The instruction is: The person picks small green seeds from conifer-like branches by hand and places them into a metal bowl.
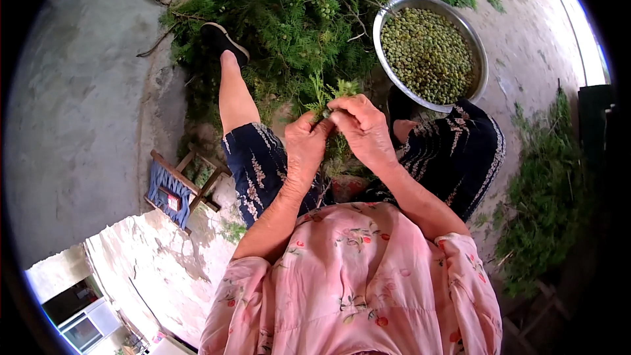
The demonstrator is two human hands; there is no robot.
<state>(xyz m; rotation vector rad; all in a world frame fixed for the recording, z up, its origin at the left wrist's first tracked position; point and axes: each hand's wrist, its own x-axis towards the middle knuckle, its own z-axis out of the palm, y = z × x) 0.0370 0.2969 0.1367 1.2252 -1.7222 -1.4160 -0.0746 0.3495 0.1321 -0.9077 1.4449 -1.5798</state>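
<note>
Both hands meet in front of my lap around a small green conifer sprig (318,96). My left hand (306,141) is closed, thumb and forefinger pinching the sprig low down. Close against it, my right hand (363,128) has its fingers curled at the sprig's other side, near a small pale green cone; its fingertips are partly hidden. Beyond the hands lies a large heap of cut conifer branches (282,26), some bearing green cones. To the right of the heap stands a round metal basin (483,69) full of small green cones.
A low wooden stool (177,174) with a blue woven seat and a small box on it is at my left. More cut branches (545,190) lie at the right. A raised concrete slab (85,105) borders the left side. My legs are spread either side of the hands.
</note>
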